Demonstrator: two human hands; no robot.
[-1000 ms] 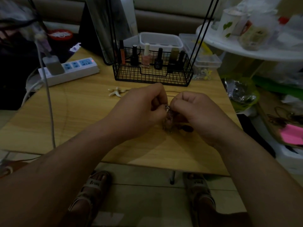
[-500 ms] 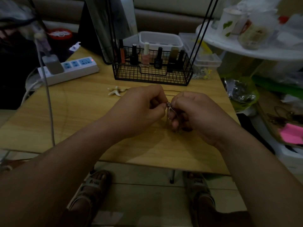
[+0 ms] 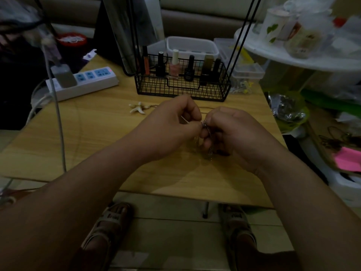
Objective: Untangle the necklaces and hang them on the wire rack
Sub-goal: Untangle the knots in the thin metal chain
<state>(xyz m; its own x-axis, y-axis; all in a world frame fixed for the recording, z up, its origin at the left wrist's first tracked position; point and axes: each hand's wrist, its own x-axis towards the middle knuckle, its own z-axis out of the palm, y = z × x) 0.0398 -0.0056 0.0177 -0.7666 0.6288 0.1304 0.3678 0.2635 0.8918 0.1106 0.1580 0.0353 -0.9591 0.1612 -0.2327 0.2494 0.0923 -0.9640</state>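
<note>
Since a second ago the two hands have barely shifted over the table's near half. The silver links between them have been drawn up a little, and a short length now dangles lower, under the right palm.

Head view: the left hand (image 3: 172,130) has its fingers curled in, thumb and forefinger pinching the necklace chain (image 3: 206,128) at its top. The right hand (image 3: 238,137) meets it knuckle to knuckle. Its fingers are folded tight round the same chain, and the tips are hidden inside the fist. The chain runs from the meeting fingertips down past the right thumb, and its loose end hangs just above the wooden table (image 3: 97,133). Whether it is one strand or several knotted together is too small to tell.

Beyond the hands stands the black wire rack (image 3: 183,90), a mesh basket with tall thin uprights, holding nail polish bottles (image 3: 173,65). A pale starfish pendant (image 3: 137,108) lies on the table between rack and left hand, apart from both. A white power strip (image 3: 84,83) sits at the far left edge. Sandalled feet (image 3: 109,222) show on the floor below the table.
</note>
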